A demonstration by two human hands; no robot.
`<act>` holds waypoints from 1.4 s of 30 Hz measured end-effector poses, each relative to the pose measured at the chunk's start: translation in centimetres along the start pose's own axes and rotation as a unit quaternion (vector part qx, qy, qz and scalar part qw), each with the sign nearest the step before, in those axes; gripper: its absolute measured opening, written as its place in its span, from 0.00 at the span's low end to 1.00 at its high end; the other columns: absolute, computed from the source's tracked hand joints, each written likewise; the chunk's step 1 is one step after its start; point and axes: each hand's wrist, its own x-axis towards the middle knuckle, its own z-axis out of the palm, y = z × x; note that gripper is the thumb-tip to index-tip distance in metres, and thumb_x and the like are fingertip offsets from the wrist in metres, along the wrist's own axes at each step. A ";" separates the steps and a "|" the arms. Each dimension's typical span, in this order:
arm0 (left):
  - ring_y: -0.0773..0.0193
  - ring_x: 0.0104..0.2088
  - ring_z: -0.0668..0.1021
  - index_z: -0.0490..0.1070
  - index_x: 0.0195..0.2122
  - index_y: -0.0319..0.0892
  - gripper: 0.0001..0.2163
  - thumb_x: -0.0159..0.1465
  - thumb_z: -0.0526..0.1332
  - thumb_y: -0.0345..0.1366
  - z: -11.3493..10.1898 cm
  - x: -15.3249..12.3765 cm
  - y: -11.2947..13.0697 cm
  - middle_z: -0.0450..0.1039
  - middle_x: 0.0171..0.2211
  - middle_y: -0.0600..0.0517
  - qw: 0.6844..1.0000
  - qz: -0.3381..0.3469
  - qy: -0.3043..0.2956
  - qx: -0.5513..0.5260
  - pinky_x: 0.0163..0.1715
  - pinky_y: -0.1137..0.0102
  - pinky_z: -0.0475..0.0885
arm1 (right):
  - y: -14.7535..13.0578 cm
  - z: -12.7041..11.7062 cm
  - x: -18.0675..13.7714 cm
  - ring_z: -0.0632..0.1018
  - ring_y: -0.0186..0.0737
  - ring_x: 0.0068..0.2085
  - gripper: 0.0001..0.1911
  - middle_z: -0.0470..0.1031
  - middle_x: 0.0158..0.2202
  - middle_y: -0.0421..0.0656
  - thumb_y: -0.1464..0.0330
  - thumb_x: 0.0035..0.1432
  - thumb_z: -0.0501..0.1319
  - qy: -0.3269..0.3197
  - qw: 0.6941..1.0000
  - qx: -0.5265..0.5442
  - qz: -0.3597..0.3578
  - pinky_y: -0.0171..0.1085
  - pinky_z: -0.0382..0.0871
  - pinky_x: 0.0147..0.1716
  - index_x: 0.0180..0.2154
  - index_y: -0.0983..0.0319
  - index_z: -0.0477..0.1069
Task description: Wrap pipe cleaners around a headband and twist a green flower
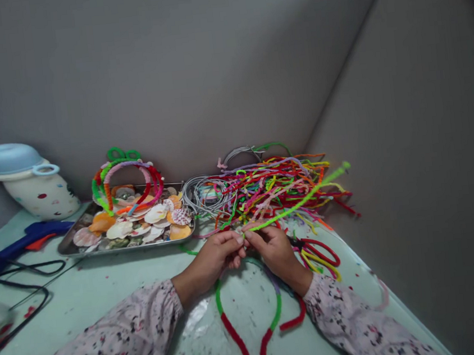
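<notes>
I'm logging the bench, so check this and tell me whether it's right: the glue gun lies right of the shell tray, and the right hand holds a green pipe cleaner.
Not quite: the head view shows the glue gun left of the shell tray. The right hand does hold a green pipe cleaner.

1 white tumbler (pixel 43 193) with a light-blue lid (pixel 8 158) stands behind a blue glue gun (pixel 19 244) and a looping black cord (pixel 47 294). To their right lies a metal tray (pixel 130 248) of seashells (pixel 119 230), just beside coils of grey wire (pixel 188 198).
</notes>
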 end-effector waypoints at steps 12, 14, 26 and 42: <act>0.77 0.17 0.68 0.68 0.28 0.37 0.11 0.58 0.63 0.41 0.1 -0.1 -0.2 0.70 0.24 0.54 0.999 -0.001 0.008 0.042 0.17 0.81 0.59 | 0.3 0.0 -0.2 0.74 0.36 0.29 0.10 0.74 0.28 0.41 0.63 0.57 0.60 0.019 0.999 0.012 0.027 0.34 0.68 0.30 0.34 0.63 0.73; 0.77 0.17 0.68 0.68 0.28 0.37 0.11 0.58 0.63 0.41 0.1 -0.1 -0.2 0.70 0.24 0.54 0.998 0.000 0.014 0.054 0.17 0.80 0.58 | 0.3 -0.1 -0.3 0.73 0.35 0.28 0.10 0.74 0.27 0.40 0.62 0.57 0.61 0.022 0.999 0.012 0.035 0.33 0.67 0.28 0.33 0.63 0.73; 0.73 0.17 0.62 0.65 0.25 0.40 0.12 0.60 0.58 0.43 0.9 -0.9 0.3 0.62 0.18 0.58 0.964 0.085 0.075 0.242 0.17 0.76 0.54 | -0.5 -0.2 -0.4 0.66 0.32 0.22 0.12 0.67 0.20 0.37 0.61 0.54 0.62 0.038 0.998 -0.012 0.041 0.32 0.61 0.22 0.25 0.63 0.69; 0.65 0.26 0.66 0.66 0.23 0.42 0.10 0.61 0.56 0.36 1.2 -1.4 1.2 0.66 0.22 0.54 0.844 0.223 0.116 0.475 0.28 0.72 0.57 | -0.8 -0.3 -0.5 0.63 0.31 0.21 0.15 0.62 0.18 0.34 0.62 0.54 0.61 0.030 0.997 0.035 0.061 0.32 0.59 0.21 0.21 0.61 0.64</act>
